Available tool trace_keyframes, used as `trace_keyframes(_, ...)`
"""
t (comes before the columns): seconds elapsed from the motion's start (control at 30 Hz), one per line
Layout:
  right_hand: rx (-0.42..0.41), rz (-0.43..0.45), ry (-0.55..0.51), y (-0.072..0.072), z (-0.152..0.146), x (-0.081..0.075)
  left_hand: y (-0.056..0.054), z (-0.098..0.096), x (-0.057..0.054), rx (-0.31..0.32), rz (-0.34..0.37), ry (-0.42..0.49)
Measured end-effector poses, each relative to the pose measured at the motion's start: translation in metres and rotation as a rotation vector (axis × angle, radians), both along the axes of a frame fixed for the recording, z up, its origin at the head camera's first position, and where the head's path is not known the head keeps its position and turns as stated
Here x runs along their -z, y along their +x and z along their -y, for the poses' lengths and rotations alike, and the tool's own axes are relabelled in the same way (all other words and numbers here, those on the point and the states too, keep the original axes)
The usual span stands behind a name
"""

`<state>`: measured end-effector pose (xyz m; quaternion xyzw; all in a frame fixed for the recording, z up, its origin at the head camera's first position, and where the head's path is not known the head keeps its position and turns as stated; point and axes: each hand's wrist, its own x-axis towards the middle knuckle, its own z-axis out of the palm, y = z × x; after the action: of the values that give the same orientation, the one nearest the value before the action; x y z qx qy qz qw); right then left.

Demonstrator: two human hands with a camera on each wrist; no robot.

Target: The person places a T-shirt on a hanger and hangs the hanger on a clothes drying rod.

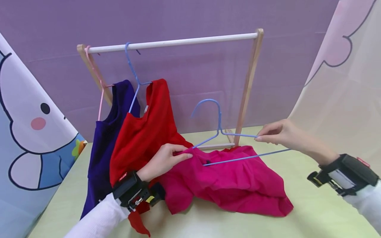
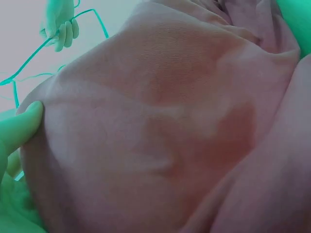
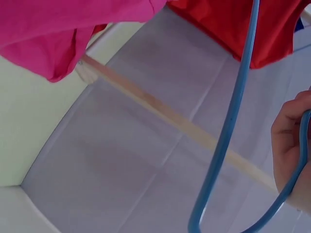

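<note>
A pink garment (image 1: 235,185) lies bunched on the table in the head view, its neck edge lifted. My left hand (image 1: 166,160) pinches that edge between thumb and fingers. One arm of a blue hanger (image 1: 219,124) runs into the garment beside this hand, and its lower bar crosses over the cloth. At the hanger's other arm, my right hand (image 1: 278,132) pinches the wire. That end of the hanger is outside the cloth. In the left wrist view the pink garment (image 2: 160,111) fills most of the picture, with the left thumb (image 2: 29,121) on its edge.
Behind stands a small rack with a white rail (image 1: 178,42) and wooden posts (image 1: 250,82). On its left side hang a dark blue garment (image 1: 98,165) on a pink hanger (image 1: 101,84) and a red garment (image 1: 140,138) on another blue hanger (image 1: 135,76). The tabletop (image 1: 312,205) is pale yellow.
</note>
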<state>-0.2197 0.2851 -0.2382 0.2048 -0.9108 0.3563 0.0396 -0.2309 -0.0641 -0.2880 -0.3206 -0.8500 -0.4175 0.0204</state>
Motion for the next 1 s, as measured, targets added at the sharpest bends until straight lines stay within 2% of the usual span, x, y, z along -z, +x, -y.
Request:
trace_keyframes(0.33,-0.104,0.016,-0.027,-0.013,0.024,0.009,0.000,-0.003,-0.002,-0.002,-0.033,0.021)
trace_keyframes(0.57,-0.195,-0.006,-0.111,-0.019,0.041,0.016,0.002,-0.008,-0.006,-0.002,-0.024,0.073)
trace_keyframes(1.0,-0.176,-0.057,-0.107,-0.021,0.054,0.029,-0.001,-0.009,-0.003,-0.007,-0.024,0.071)
